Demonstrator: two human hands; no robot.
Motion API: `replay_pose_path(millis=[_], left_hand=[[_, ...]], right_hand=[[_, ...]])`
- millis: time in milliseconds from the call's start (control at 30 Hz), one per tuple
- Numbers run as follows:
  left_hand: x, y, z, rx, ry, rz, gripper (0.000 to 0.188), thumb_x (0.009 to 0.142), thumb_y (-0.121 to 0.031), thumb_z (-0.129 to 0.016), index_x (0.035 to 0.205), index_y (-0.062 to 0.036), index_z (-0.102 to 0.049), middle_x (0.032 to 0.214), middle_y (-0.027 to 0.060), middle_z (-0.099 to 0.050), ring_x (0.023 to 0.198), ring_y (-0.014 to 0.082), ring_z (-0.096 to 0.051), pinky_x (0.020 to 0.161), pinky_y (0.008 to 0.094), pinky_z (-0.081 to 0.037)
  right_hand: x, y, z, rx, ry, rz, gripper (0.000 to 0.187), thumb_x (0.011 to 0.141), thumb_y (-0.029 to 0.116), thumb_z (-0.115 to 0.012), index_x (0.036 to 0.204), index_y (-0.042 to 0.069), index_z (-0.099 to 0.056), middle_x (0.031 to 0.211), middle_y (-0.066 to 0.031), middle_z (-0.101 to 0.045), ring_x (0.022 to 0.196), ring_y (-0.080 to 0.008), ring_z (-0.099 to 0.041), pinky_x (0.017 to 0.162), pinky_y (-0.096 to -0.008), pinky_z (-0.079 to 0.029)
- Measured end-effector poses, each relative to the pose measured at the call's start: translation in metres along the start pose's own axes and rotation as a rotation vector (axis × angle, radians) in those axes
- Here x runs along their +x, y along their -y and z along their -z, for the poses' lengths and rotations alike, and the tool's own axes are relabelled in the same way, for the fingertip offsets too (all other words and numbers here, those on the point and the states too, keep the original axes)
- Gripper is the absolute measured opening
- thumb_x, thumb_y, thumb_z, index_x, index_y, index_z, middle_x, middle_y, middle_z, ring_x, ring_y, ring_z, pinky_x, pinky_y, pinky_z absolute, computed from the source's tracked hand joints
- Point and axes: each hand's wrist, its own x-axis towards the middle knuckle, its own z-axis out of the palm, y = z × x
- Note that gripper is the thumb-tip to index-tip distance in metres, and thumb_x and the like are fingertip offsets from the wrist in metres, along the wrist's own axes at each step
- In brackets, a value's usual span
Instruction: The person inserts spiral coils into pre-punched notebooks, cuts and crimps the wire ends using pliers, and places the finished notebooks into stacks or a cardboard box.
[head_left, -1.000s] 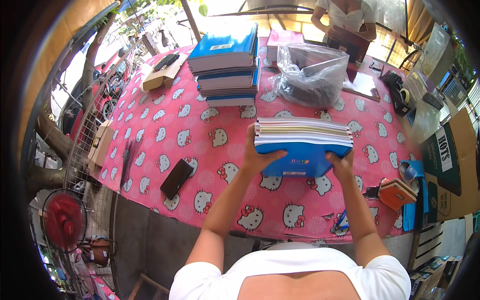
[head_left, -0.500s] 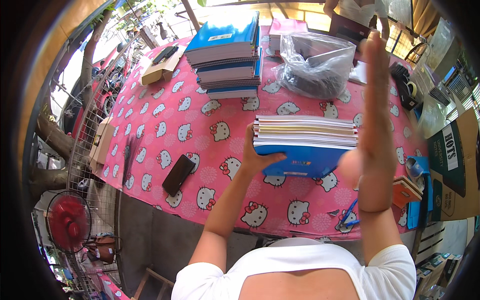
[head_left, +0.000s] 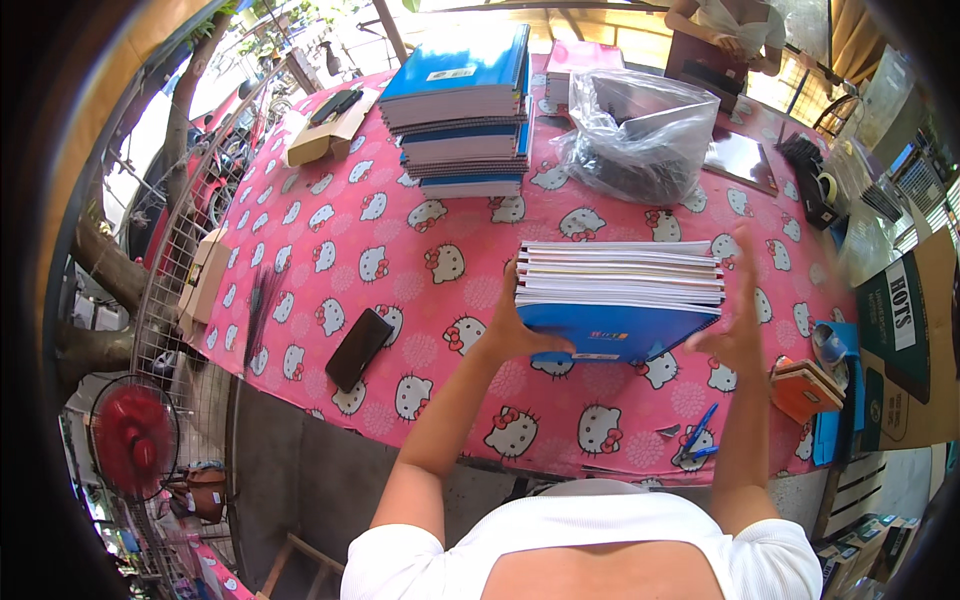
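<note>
A stack of blue-covered notebooks (head_left: 620,330) is held upright on edge over the middle of the table, page edges facing up. My left hand (head_left: 515,328) grips its left end, thumb across the front blue cover and fingers round the side. At the right end, my right hand (head_left: 738,325) is open and slightly blurred, palm toward the stack and thumb near the front cover's corner. I cannot tell whether it touches the notebooks.
A tall pile of blue notebooks (head_left: 455,100) stands at the back, beside a clear plastic bag (head_left: 640,140). A black phone (head_left: 359,349) lies at left. Blue pens (head_left: 700,435) and an orange notebook block (head_left: 805,390) are at right. Across the table stands another person (head_left: 745,30).
My right hand has come down from its raised position to beside the stack's right end. The stack has shifted slightly right and nearer me, with my left hand still on it.
</note>
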Motion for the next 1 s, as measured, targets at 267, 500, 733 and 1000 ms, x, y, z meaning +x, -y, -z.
replay_pose_path(millis=[267, 500, 733, 1000], left_hand=[[0.001, -0.026, -0.010, -0.021, -0.160, -0.082, 0.087, 0.058, -0.018, -0.090, 0.123, -0.0047, -0.034, 0.116, 0.0111, -0.054, 0.107, 0.0217, -0.056, 0.090, 0.0368, -0.048], [0.046, -0.120, 0.040, -0.347, -0.602, -0.563, 0.078, 0.057, -0.004, -0.088, 0.124, -0.0022, -0.049, 0.115, 0.0076, -0.057, 0.100, 0.0213, -0.058, 0.086, 0.0365, -0.052], [0.165, -0.235, 0.080, -0.813, -0.603, -0.824, 0.036, 0.088, -0.017, -0.063, 0.118, -0.0002, -0.053, 0.109, 0.0106, -0.061, 0.092, 0.0231, -0.062, 0.077, 0.0402, -0.054], [0.258, -0.220, 0.137, -0.865, -0.475, -0.664, 0.031, 0.094, -0.024, -0.055, 0.121, -0.0086, -0.052, 0.102, 0.0030, -0.062, 0.094, 0.0158, -0.061, 0.083, 0.0314, -0.051]], right_hand=[[-0.034, -0.040, -0.066, 0.723, -0.143, -0.500, 0.083, 0.061, 0.021, -0.088, 0.127, -0.001, -0.043, 0.116, -0.0085, -0.056, 0.105, -0.0186, -0.055, 0.089, -0.0333, -0.046], [0.126, 0.064, -0.026, 0.079, -0.642, 0.390, 0.088, 0.065, 0.023, -0.086, 0.134, -0.005, -0.038, 0.132, -0.0196, -0.045, 0.123, -0.0259, -0.043, 0.102, -0.0373, -0.035], [0.230, 0.050, -0.115, 1.052, -0.288, 0.003, 0.086, 0.071, 0.047, -0.079, 0.126, -0.008, -0.044, 0.129, -0.0222, -0.045, 0.119, -0.0229, -0.045, 0.097, -0.0345, -0.039], [0.334, 0.044, -0.113, 1.086, -0.137, 0.089, 0.056, 0.083, 0.026, -0.070, 0.126, -0.003, -0.047, 0.100, -0.0096, -0.061, 0.081, -0.0195, -0.063, 0.072, -0.0277, -0.050]])
